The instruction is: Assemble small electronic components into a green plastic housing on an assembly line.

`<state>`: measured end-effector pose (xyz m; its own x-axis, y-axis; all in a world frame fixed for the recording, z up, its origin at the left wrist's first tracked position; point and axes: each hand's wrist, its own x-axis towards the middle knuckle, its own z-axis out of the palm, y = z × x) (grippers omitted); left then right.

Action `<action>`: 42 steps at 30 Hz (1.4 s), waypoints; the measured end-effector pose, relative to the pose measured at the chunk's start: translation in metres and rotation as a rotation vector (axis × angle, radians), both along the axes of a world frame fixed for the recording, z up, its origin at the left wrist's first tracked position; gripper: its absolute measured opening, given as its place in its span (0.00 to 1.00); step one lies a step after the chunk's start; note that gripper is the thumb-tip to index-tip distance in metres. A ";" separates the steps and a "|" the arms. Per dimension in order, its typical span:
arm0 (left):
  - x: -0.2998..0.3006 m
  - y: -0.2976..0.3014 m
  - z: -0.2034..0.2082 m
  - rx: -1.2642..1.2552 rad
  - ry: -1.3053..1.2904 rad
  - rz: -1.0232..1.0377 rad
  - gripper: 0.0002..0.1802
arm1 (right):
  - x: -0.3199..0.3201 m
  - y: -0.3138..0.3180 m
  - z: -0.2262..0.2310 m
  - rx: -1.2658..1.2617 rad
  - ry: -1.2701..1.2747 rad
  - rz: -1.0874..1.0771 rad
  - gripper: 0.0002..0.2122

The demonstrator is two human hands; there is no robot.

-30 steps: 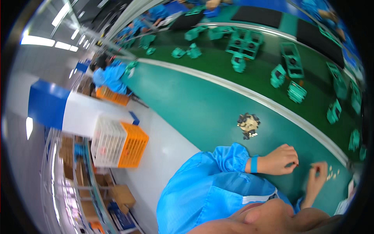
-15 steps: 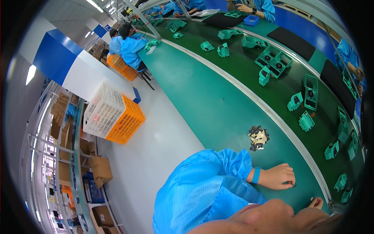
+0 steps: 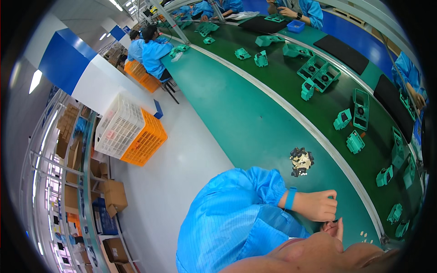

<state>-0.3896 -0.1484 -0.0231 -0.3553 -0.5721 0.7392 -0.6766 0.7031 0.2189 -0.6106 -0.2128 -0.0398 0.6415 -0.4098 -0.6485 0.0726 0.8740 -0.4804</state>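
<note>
My left hand [image 3: 316,205], with a blue band at its wrist, is closed over the near part of the green bench. At its fingertips is a small black part [image 3: 335,221], mostly covered by the fingers. My right hand [image 3: 336,228] meets it from below, fingers pinched together close to the same black part. What the right fingers hold, if anything, is hidden, and much of that hand is out of sight. Ahead of my hands lies a pile of small black and pale parts [image 3: 302,160]. Several tiny pale pieces [image 3: 365,237] lie to the right of my right hand.
A pale metal rail [image 3: 318,129] divides the bench from a dark green conveyor [image 3: 291,84] carrying several green plastic housings [image 3: 355,141]. Across it are black mats [image 3: 341,51] and co-workers. On the floor at left stand white and orange crates [image 3: 144,139].
My left hand has shifted slightly left and its fingers have curled down. My right hand has moved left to meet it at the black part, uncovering the tiny pale pieces.
</note>
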 end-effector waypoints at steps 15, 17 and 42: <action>0.012 0.009 0.011 -0.111 -0.178 -0.105 0.07 | -0.025 -0.016 -0.046 -0.091 -0.091 0.293 0.09; 0.011 0.009 0.012 -0.117 -0.182 -0.115 0.07 | -0.027 -0.016 -0.044 -0.129 -0.054 0.294 0.08; 0.091 0.168 0.009 1.955 -0.959 -0.123 0.20 | -0.041 -0.038 -0.006 -0.565 -0.133 -0.226 0.05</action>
<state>-0.2983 0.0191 -0.0138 -0.2427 -0.1238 -0.9622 -0.9670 0.1097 0.2298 -0.6514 -0.2509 -0.0454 0.5595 -0.8012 -0.2121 0.3171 0.4434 -0.8384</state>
